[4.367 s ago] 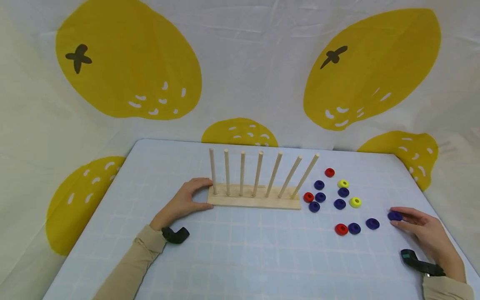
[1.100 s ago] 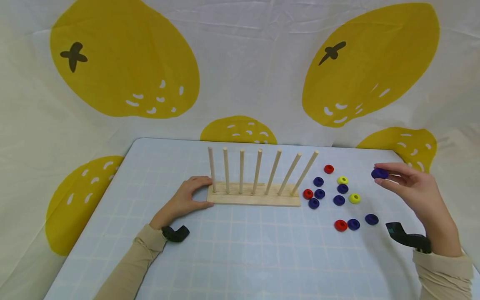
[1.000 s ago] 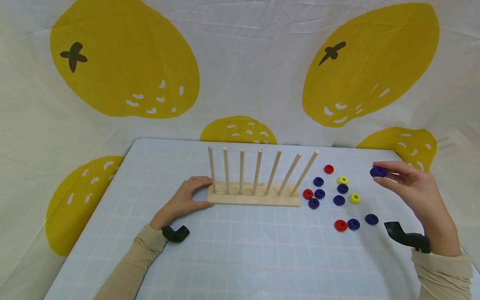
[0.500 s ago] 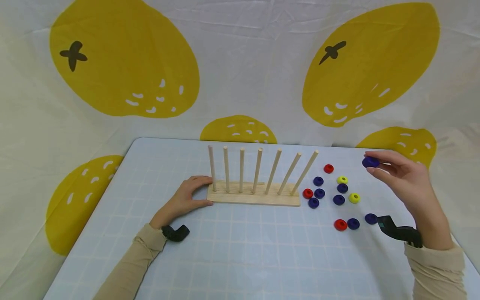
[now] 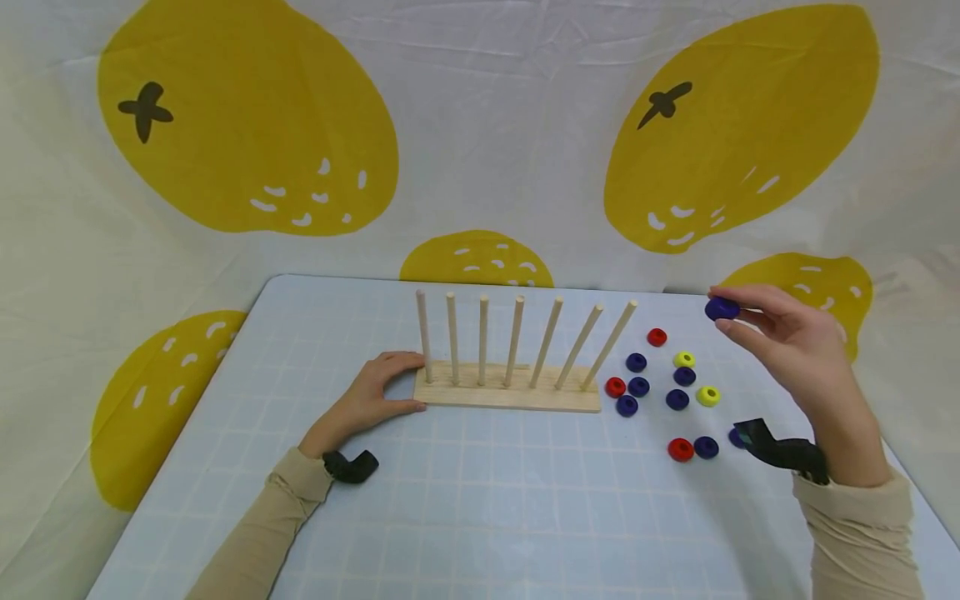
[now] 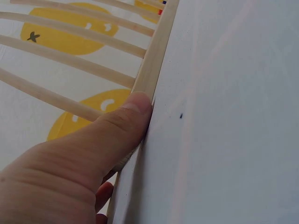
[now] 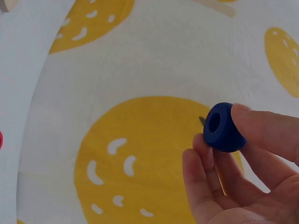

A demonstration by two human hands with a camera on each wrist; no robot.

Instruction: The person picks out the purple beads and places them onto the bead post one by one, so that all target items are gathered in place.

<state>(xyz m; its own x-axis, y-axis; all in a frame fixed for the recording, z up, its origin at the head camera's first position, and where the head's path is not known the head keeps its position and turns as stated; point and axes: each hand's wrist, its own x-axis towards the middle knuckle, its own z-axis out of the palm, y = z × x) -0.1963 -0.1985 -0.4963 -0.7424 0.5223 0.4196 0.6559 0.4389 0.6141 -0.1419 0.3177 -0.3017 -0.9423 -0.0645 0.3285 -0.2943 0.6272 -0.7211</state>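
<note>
In the head view a wooden peg rack (image 5: 517, 400) stands mid-table, with several upright bare pegs in a row. My left hand (image 5: 372, 390) grips the left end of its base, thumb on the near edge and fingers behind; the left wrist view shows the thumb (image 6: 119, 123) pressed on the base (image 6: 152, 70). My right hand (image 5: 798, 346) is raised above the table's right side. It pinches a blue ring (image 5: 722, 309) between thumb and fingers; in the right wrist view the ring (image 7: 224, 127) is tilted and its hole shows.
Loose rings lie right of the rack: several blue ones such as a blue ring (image 5: 677, 400), red ones including a red ring (image 5: 681, 450), and two yellow ones, one a yellow ring (image 5: 708, 396). A wrist camera partly covers another blue ring (image 5: 737, 437). Patterned cloth (image 5: 502, 167) hangs behind the table.
My right hand has lifted the blue ring off the table at the right and carried it up, away and leftward. The left hand and the rack have stayed in place.
</note>
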